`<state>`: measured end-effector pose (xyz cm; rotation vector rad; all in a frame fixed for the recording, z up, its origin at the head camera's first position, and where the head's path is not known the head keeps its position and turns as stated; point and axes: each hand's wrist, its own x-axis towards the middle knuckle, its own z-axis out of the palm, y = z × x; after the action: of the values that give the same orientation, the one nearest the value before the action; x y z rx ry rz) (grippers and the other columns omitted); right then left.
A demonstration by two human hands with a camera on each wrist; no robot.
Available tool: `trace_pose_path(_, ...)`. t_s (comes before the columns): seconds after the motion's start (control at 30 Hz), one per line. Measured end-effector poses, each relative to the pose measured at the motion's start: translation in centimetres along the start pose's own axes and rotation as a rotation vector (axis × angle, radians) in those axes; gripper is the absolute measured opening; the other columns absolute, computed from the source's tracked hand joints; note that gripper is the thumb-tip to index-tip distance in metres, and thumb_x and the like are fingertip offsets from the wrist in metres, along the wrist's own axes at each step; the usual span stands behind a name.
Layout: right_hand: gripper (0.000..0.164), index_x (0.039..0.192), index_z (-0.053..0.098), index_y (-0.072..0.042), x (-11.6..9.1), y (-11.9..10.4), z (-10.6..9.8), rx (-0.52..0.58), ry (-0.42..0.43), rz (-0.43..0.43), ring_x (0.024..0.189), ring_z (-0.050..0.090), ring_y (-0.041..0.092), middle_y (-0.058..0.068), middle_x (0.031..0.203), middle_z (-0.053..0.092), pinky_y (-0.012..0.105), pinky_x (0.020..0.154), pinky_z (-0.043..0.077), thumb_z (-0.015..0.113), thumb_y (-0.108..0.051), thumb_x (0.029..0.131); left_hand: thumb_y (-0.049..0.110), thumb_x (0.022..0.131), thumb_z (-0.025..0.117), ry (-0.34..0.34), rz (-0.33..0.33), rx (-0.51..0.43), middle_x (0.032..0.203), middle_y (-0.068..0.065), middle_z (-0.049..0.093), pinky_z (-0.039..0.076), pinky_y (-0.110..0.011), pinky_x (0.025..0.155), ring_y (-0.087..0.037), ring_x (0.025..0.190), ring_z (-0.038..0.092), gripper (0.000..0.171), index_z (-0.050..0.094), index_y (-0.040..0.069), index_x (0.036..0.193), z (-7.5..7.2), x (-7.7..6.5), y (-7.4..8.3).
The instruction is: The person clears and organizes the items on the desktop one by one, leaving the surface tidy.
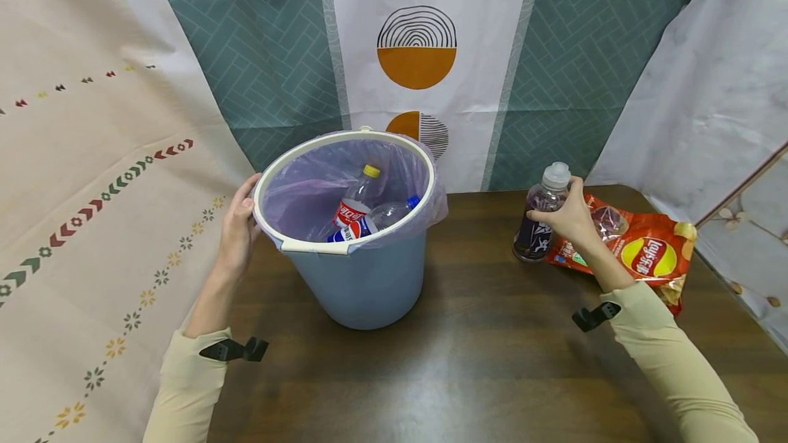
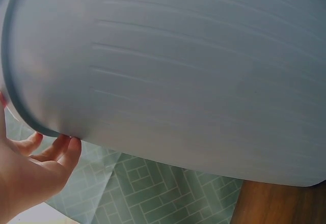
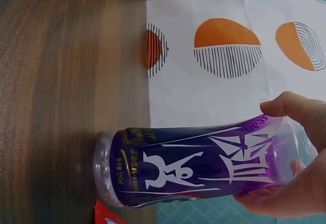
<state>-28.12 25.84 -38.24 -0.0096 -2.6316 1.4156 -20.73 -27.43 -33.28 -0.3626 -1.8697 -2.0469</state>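
My left hand [image 1: 237, 231] grips the cream rim [image 1: 263, 207] of a blue bucket [image 1: 369, 286], its fingertips against the wall just under the rim in the left wrist view. A thin purple bag lines the bucket, and a yellow-capped bottle [image 1: 357, 200], a blue-capped bottle [image 1: 394, 212] and a Pepsi-labelled one [image 1: 352, 230] lie inside. Over on the right, my right hand [image 1: 569, 217] holds a plastic bottle [image 3: 193, 165] with a dark purple label round its upper part, thumb on one side and fingers on the other. The bottle stands upright with a whitish cap.
A red Lay's chip bag [image 1: 652, 251] lies right beside the bottle, partly under my right forearm. The brown wooden table [image 1: 468, 361] ends at a patterned cloth [image 1: 425, 26] at the back, with more cloth hanging on both sides.
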Motion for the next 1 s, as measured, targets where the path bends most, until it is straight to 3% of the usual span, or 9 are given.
trace_pose_path(0.73,0.095,0.145,0.007,-0.005,0.1,-1.6,-0.3,0.013,-0.031,-0.042,0.131,0.037,0.051,0.035,0.145,0.030,0.067,0.104,0.034,0.075,-0.019,0.081,0.024,0.096,0.035,0.007,-0.004,0.000,0.133,-0.001,0.049,0.053,-0.015,0.081,-0.005,0.104,0.059,0.057,0.031,0.005,0.149,0.0,0.1,0.0)
trace_pose_path(1.0,0.093,0.143,0.009,-0.006,0.3,-2.2,-0.2,0.007,0.005,-0.067,0.129,0.039,0.049,0.032,0.144,0.034,0.067,0.104,0.034,0.075,-0.027,0.081,0.024,0.096,0.035,0.009,-0.003,-0.009,0.134,-0.002,0.049,0.052,-0.015,0.081,-0.005,0.104,0.058,0.057,0.031,0.005,0.150,0.1,0.0,0.0)
